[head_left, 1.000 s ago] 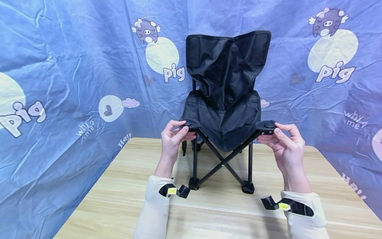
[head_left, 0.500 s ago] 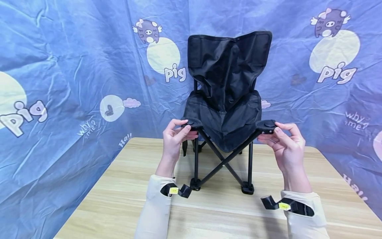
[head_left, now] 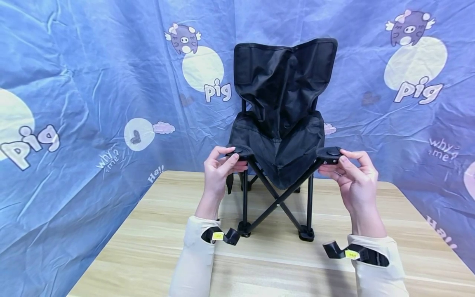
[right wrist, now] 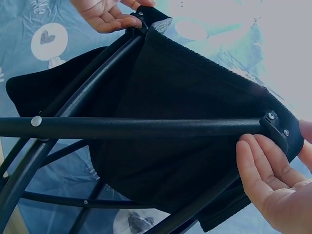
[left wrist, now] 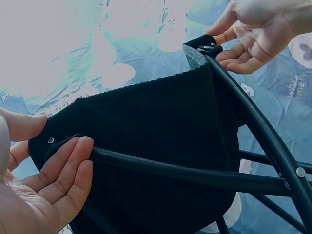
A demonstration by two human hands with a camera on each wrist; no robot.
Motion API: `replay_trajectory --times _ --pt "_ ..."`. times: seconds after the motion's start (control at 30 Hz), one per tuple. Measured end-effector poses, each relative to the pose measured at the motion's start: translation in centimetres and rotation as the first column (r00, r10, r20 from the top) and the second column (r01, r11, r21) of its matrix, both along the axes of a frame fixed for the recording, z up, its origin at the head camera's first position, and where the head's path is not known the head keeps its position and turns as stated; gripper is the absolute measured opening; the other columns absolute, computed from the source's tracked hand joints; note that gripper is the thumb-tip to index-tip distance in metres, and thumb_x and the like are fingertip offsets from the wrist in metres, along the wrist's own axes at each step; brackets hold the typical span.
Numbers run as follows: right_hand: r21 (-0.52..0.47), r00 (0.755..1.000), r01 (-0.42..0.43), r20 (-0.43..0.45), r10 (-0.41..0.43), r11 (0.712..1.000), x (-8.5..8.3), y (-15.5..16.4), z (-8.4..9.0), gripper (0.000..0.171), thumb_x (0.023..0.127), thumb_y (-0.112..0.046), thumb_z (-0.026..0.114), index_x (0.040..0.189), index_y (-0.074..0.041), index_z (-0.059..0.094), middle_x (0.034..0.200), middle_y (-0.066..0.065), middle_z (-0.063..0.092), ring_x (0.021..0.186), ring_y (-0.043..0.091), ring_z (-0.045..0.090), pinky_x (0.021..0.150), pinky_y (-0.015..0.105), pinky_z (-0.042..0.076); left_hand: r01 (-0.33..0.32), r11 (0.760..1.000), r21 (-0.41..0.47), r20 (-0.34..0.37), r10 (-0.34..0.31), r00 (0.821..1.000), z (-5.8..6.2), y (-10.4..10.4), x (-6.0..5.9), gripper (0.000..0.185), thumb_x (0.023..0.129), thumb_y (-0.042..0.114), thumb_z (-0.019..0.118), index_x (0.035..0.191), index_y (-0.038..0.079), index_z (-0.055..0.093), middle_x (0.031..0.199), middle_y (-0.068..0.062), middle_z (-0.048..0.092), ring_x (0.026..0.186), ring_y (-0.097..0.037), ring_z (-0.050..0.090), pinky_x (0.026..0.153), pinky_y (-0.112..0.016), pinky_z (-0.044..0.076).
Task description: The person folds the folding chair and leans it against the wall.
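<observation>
Camp chair (head_left: 280,128) up! Your left hand (head_left: 219,170) and right hand (head_left: 358,178) pinch its front corners (head_left: 242,154), fingertips (left wrist: 85,145) perhaps touching the crossed legs (head_left: 277,204) beneath.

The table (head_left: 148,247) is light brown, with long wood lines running across it. Its far corners are round. A black chair (head_left: 278,132) stands upright on it. The chair's two front feet (head_left: 306,234) rest on the wood, apart from each other. A soft gray shadow (head_left: 339,280) falls nearby.
</observation>
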State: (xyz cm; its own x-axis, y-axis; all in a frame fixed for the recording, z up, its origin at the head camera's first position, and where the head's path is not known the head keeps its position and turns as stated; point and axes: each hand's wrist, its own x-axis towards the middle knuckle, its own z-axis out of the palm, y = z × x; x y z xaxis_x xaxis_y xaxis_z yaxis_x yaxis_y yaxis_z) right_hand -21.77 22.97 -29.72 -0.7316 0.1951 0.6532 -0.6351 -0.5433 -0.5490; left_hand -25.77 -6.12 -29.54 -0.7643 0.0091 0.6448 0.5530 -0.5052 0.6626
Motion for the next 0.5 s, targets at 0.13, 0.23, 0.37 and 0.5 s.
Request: replay_trajectory --times 0.13,0.23,0.37,0.5 --pt "-0.001 1.0 -0.01 -0.016 0.01 1.0 -0.06 -0.1 0.05 0.017 0.1 0.008 0.047 0.106 0.003 0.062 0.091 0.022 0.072 0.073 0.032 0.074 0.068 0.039 0.062 0.004 1.0 0.001 -0.008 -0.004 1.0 0.16 0.13 0.06 0.026 0.09 -0.011 0.056 0.098 0.012 0.065 0.074 -0.007 0.074 0.064 -0.019 0.072 0.064 -0.031 0.061" --pt "-0.009 0.999 -0.028 -0.031 0.028 1.0 -0.06 -0.16 0.11 0.016 0.1 0.008 0.047 0.106 0.004 0.061 0.092 0.023 0.072 0.074 0.032 0.074 0.069 0.04 0.062 0.005 1.0 -0.005 -0.015 -0.005 1.0 0.24 0.22 0.02 0.027 0.09 -0.011 0.055 0.099 0.013 0.064 0.075 -0.006 0.074 0.064 -0.018 0.072 0.064 -0.03 0.061" --pt "-0.002 1.0 -0.011 -0.021 0.011 1.0 -0.01 -0.26 0.21 0.015 0.1 0.006 0.048 0.106 0.003 0.061 0.092 0.022 0.073 0.075 0.031 0.074 0.069 0.039 0.062 0.004 1.0 -0.009 -0.021 -0.005 1.0 0.27 0.32 -0.02 0.028 0.09 -0.01 0.055 0.099 0.015 0.064 0.076 -0.006 0.074 0.064 -0.018 0.072 0.064 -0.03 0.061" --pt "0.008 0.999 0.033 0.012 -0.033 0.999 -0.05 -0.31 0.29 0.015 0.1 0.005 0.047 0.105 0.002 0.062 0.09 0.021 0.073 0.073 0.03 0.074 0.069 0.038 0.062 0.003 1.0 -0.006 -0.024 -0.003 1.0 0.29 0.49 -0.04 0.027 0.09 -0.01 0.055 0.099 0.014 0.064 0.077 -0.007 0.074 0.065 -0.018 0.072 0.063 -0.03 0.061"
